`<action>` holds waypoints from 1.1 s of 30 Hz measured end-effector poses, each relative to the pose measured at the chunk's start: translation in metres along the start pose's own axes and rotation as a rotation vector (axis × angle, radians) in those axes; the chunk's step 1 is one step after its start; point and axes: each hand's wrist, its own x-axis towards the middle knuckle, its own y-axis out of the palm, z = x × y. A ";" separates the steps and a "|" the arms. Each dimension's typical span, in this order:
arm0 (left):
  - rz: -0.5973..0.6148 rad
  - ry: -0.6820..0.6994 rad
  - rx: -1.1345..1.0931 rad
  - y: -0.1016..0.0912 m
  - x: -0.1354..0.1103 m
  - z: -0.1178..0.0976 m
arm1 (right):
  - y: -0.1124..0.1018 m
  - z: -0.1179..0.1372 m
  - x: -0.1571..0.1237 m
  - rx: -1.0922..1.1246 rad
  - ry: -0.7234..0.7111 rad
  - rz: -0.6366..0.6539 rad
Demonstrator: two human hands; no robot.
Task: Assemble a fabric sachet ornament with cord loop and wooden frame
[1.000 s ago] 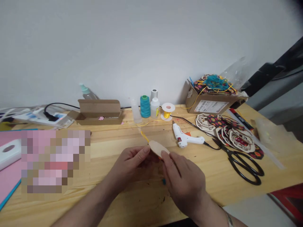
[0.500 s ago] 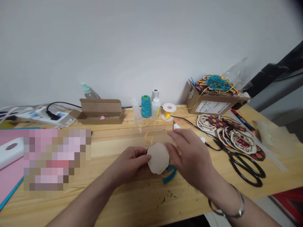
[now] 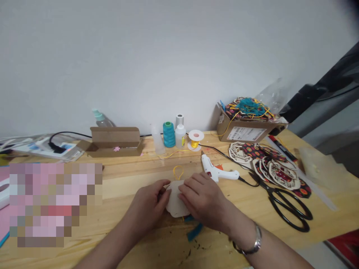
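Observation:
A pale wooden disc (image 3: 174, 201) with a scalloped edge lies flat on the wooden table (image 3: 280, 231). A yellow cord loop (image 3: 178, 172) sticks out of its far edge and a teal tassel (image 3: 194, 231) trails from its near edge. My left hand (image 3: 148, 207) grips the disc's left rim with curled fingers. My right hand (image 3: 200, 197) lies over the disc's right half, fingers pressing down on it.
A white glue gun (image 3: 220, 172) lies just beyond my right hand. Black scissors (image 3: 288, 207) and a pile of patterned wooden discs (image 3: 269, 160) are at the right. Thread spools (image 3: 169, 134), bottles, and two cardboard boxes (image 3: 113, 141) line the wall.
The disc went from raised and tilted to flat on the table. My right hand reached toward the glue gun, then came back and pressed onto the disc.

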 end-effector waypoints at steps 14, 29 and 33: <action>0.016 0.092 0.310 0.003 -0.004 0.002 | 0.003 0.000 0.001 -0.048 -0.051 0.228; -0.002 0.276 0.177 0.006 -0.006 0.012 | -0.014 -0.006 0.008 -0.144 0.101 0.069; 0.045 0.229 0.192 0.003 -0.006 0.009 | -0.049 -0.054 0.003 -0.484 0.575 0.182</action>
